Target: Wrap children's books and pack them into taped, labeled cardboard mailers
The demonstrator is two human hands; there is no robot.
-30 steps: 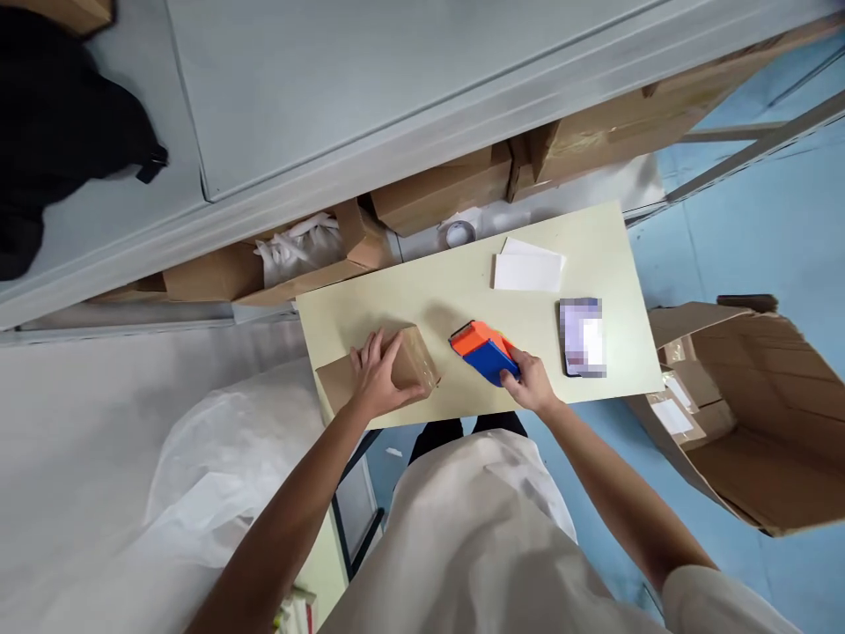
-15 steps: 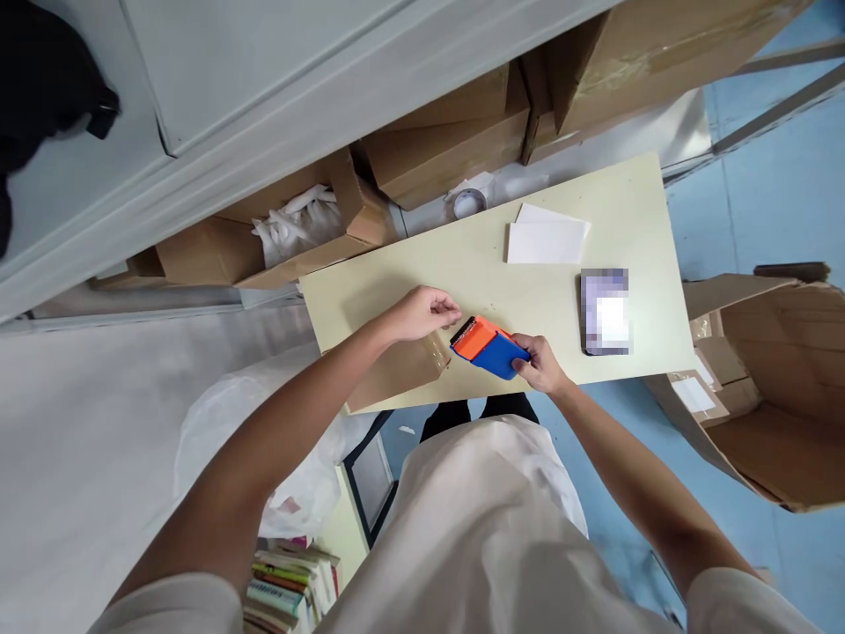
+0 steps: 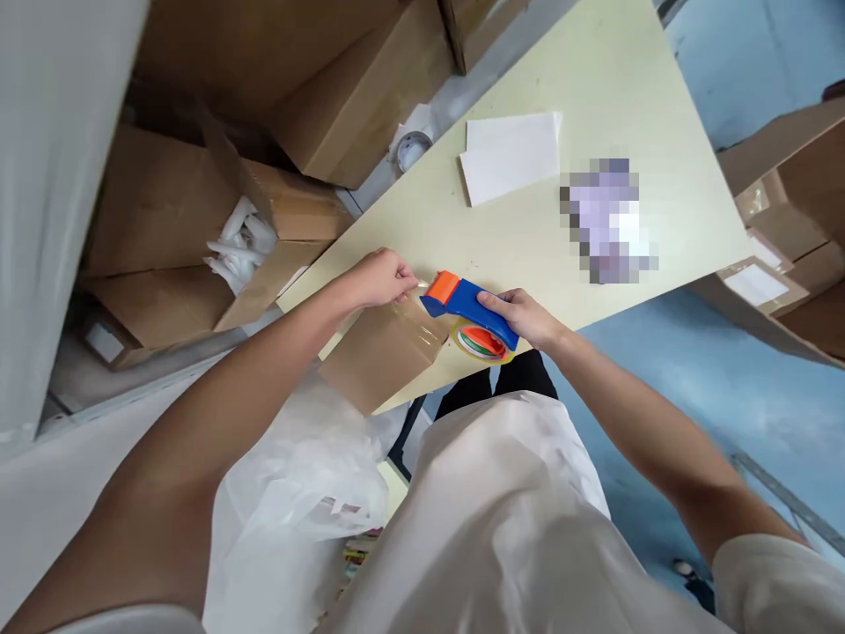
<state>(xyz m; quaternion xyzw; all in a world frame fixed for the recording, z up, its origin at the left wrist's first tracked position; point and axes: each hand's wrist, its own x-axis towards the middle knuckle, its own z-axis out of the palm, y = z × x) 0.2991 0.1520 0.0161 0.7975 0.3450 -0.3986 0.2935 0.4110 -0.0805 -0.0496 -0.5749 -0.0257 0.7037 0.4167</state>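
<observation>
My right hand (image 3: 529, 319) is wrapped round the blue handle of a tape dispenser (image 3: 470, 304) with an orange front. A tape roll (image 3: 485, 342) with a yellowish rim sits on its underside. Just left of the dispenser's front, my left hand (image 3: 383, 277) is closed in a pinch, with a short shiny bit of clear tape at its fingertips. Below both hands lies a closed cardboard box (image 3: 376, 357) at the table's near left corner, clear tape showing on its right end. Part of its top is hidden behind my left hand.
White papers (image 3: 515, 158) and a blurred-out purplish item (image 3: 607, 220) lie on the pale table (image 3: 528, 255). Beyond its far edge are a tape roll (image 3: 414, 152) and an open carton (image 3: 172, 211) holding white plastic. Another carton (image 3: 809, 167) stands right; a plastic bag (image 3: 297, 467) hangs left.
My right hand has turned the dispenser so its tape roll shows below. My left hand now pinches clear tape at the dispenser's front. The whole view has swung and moved closer.
</observation>
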